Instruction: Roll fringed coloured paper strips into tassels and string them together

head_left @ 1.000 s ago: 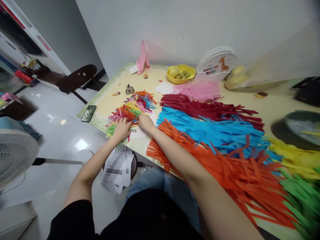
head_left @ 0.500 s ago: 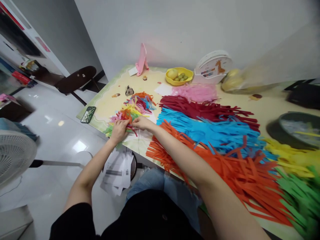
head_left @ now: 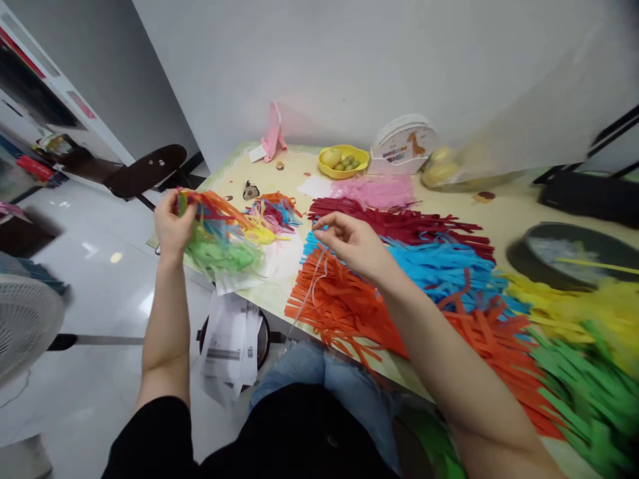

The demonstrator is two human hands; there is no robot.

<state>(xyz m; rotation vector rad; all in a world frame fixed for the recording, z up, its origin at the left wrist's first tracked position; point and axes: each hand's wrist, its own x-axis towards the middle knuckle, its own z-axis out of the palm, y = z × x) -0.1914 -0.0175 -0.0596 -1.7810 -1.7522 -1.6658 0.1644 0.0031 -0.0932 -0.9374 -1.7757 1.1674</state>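
Note:
Gathered in my left hand (head_left: 174, 223) is one end of a bundle of multicoloured strips (head_left: 219, 246), mostly green, orange and yellow, raised at the table's left edge with its loose ends hanging. My right hand (head_left: 347, 239) pinches a thin whitish string (head_left: 312, 283) above the orange strips; the string trails down toward the table's front edge. Between the hands, a smaller tuft of mixed strips (head_left: 274, 214) lies on the table. To the right spread rows of fringed strips: dark red (head_left: 394, 221), blue (head_left: 439, 269), orange (head_left: 344, 299), pink (head_left: 374, 191), yellow (head_left: 574, 309) and green (head_left: 589, 386).
Along the wall stand a yellow fruit bowl (head_left: 344, 171), a white giraffe-print box (head_left: 404, 143) and a pink folded item (head_left: 273, 133). A dark basin (head_left: 529, 256) sits at the right. Papers (head_left: 232, 349) rest on a stool below; a white fan (head_left: 27, 326) stands left.
My left hand has lifted the bundle up and to the left. My right hand has moved right, away from it, drawing the string. The phone is now hidden from sight.

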